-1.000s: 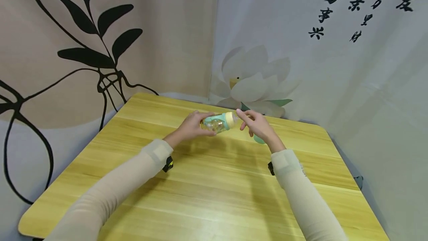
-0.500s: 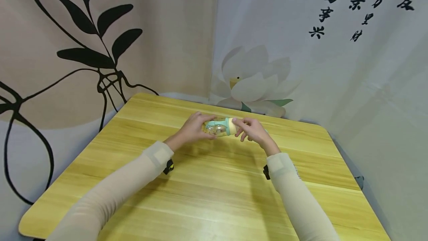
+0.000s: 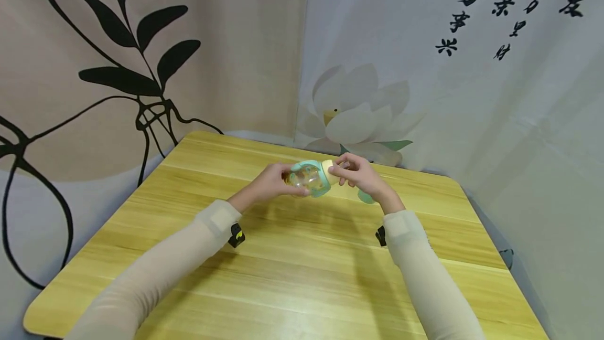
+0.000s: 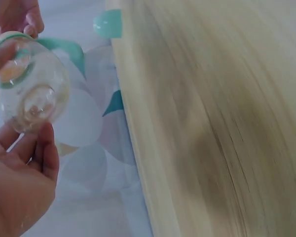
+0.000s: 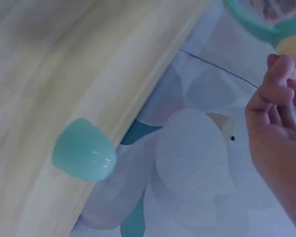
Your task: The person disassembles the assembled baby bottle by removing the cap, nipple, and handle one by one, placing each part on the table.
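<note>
A clear baby bottle (image 3: 305, 176) with mint-green handles and a pale yellow collar (image 3: 329, 171) is held sideways above the table. My left hand (image 3: 272, 181) grips its base end, fingers and thumb round the clear body (image 4: 49, 94). At the other end my right hand (image 3: 360, 176) pinches the collar (image 5: 292, 48) between thumb and fingers. The teat is mostly hidden by the right hand. On the table below the right hand sits a mint-green bottle cap (image 5: 85, 150), partly covered by that hand in the head view.
The wood-grain table (image 3: 283, 266) reaches back to a printed curtain (image 3: 245, 46) with leaves, a lotus and black characters. A dark band (image 3: 237, 235) is on the left wrist, another (image 3: 381, 236) on the right.
The bottle has rolled about its long axis, so the green handle now stands out. My right hand moved from beyond the teat onto the collar, fingers closing on it.
</note>
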A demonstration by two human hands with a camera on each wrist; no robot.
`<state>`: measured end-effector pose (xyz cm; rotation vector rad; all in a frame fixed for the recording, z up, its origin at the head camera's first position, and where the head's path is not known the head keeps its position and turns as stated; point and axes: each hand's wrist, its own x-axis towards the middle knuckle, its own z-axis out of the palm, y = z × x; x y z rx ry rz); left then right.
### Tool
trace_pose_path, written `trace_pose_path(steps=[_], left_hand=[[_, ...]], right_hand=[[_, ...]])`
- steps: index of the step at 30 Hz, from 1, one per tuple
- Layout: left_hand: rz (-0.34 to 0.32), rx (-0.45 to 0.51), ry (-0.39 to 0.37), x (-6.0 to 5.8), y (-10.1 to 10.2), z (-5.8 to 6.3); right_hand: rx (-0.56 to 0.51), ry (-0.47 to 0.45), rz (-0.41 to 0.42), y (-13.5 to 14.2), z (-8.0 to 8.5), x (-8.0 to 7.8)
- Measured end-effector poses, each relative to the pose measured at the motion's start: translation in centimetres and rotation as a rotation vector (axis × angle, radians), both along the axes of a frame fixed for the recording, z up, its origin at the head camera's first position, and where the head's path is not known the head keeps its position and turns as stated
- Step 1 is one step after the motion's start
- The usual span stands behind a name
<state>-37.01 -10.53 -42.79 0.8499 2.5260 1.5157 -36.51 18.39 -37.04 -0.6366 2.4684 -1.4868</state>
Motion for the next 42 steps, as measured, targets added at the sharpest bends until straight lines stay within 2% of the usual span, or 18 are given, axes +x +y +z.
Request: trace_pose_path(steps=[3,9,13,18,21,23,27,30,34,37,42], left_hand=[[-0.045,0.064,-0.068,0.3,-0.2,0.6],[-0.17,0.179,-0.197,0.8,-0.6,0.9],[-0.194,0.173,-0.192,1.0,-0.5,0.9],[-0.166,0.166,-0.171,1.3,-0.4,0.7],[-0.092,0.174,-0.124,1.3,-0.3,0.8],[-0.008,0.186,-0.065,1.3,-0.2,1.1],[0.153,0.22,0.102,1.2,0.0,1.8],[0.231,0.211,0.242,0.8,0.1,2.0],[0.254,0.181,0.368,0.0,0.4,1.8],[0.251,0.141,0.401,-0.4,0.5,1.4],[0.258,0.04,0.426,-0.4,0.6,0.2]], right_hand=[[-0.048,-0.003,0.063,0.5,1.1,0.1],[-0.161,-0.125,0.219,1.2,2.2,0.3],[-0.177,-0.151,0.25,1.5,2.1,0.5],[-0.172,-0.14,0.24,1.9,1.2,0.3],[-0.177,-0.129,0.189,2.4,0.9,0.3],[-0.185,-0.124,0.151,2.7,0.8,0.2],[-0.188,-0.151,0.113,2.9,0.5,0.1],[-0.196,-0.18,0.117,2.7,0.2,0.1],[-0.167,-0.185,0.105,2.7,-0.3,0.0],[-0.13,-0.179,0.09,2.5,-0.6,-0.2],[-0.115,-0.193,0.016,1.9,-1.1,-0.1]])
